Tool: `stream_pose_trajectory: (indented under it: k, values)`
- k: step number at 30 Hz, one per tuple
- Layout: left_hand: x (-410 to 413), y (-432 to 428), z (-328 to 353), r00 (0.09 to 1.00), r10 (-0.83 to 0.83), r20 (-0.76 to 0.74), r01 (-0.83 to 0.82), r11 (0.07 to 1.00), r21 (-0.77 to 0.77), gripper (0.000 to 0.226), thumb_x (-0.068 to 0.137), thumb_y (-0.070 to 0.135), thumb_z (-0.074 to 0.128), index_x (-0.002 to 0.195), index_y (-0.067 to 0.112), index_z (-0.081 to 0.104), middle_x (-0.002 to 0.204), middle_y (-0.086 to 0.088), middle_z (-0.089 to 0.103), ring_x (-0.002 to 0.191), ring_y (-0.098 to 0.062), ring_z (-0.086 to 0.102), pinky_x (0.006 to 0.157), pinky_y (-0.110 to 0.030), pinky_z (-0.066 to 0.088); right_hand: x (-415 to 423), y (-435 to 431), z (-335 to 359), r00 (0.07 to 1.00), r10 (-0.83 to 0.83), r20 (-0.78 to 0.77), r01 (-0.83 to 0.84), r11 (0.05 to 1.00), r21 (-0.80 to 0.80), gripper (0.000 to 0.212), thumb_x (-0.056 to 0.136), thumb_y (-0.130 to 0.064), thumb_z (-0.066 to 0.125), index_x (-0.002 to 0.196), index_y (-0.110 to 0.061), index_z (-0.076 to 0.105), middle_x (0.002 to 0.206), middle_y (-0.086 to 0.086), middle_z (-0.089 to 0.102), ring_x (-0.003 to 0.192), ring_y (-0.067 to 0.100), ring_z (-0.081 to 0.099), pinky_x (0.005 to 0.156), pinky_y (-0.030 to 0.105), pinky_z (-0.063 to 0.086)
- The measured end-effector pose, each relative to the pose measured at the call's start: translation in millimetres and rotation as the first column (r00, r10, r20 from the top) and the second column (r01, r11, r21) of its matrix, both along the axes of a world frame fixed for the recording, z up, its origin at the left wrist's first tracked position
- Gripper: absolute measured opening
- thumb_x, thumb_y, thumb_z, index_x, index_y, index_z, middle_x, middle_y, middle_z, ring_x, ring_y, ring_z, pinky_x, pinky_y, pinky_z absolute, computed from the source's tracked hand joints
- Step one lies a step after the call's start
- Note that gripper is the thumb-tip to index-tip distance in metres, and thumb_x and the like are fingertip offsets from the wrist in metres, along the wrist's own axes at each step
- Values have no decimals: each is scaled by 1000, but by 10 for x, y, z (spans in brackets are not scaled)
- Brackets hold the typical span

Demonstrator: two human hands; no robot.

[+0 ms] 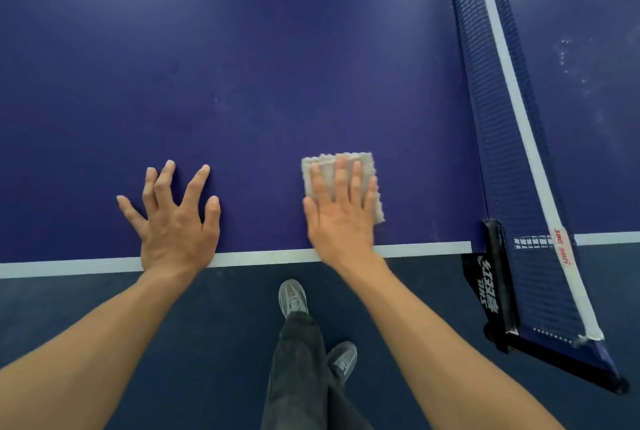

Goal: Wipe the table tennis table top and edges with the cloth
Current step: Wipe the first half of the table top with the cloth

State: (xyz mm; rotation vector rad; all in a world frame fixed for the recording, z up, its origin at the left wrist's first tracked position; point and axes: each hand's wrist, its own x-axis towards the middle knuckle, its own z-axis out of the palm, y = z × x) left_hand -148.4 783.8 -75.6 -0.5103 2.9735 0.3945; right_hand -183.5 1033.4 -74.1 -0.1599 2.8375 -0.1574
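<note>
A: Where is the square, fluffy beige cloth (pixel 327 170)?
B: On the smooth blue table tennis table top (pixel 242 66), near the white edge line (pixel 270 254) (beside the blue mesh net (pixel 485 83)). The right hand (pixel 341 215) presses it with flat fingers.
A: And the left hand (pixel 176 221)?
B: Spread wide on the top, holding nothing.
</note>
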Motion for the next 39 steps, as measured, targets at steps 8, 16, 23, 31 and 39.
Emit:
stream_pose_trajectory:
  k: [8,16,23,31,39]
  values:
    - [3,-40,-43,1000,-16,-7,16,1000,-14,59,100,57,25,157,40,30,167,-6,11,158,-30,2,120,-69,-6,-82,-394,-37,999,11,-53,-16,994,-105,63,109,-51,19,167,-34,3,175,8,-13,160,30,-19,126,56,-12]
    - [40,-32,-77,1000,-15,8,16,999,-29,62,99,60,22,158,40,29,168,-7,8,158,-30,1,120,-71,-5,567,819,28,717,-697,16,698,716,-19,66,108,-48,18,168,-26,0,172,18,-15,159,39,-17,127,60,-8]
    - [31,-21,-46,999,-12,30,12,1000,-17,63,98,58,18,158,40,27,168,-7,7,158,-31,-1,120,-71,-6,417,-661,-31,958,-273,-90,261,957,-123,65,109,-46,17,168,-24,-1,172,21,-14,159,39,-18,127,60,-7]
    - [24,-42,-45,999,-13,50,13,1000,0,55,105,46,38,159,38,27,169,-8,6,158,-31,-3,119,-72,-7,513,295,-47,873,-487,-36,487,873,2,65,109,-50,17,167,-31,-3,174,15,-11,160,37,-11,128,60,-5]
    - [5,-61,-8,998,-33,47,32,999,12,57,104,51,28,159,38,26,168,-9,5,158,-32,-3,118,-72,-8,-359,987,57,685,-728,7,728,685,20,64,110,-49,15,166,-28,-8,172,20,-15,159,39,-18,126,57,-12]
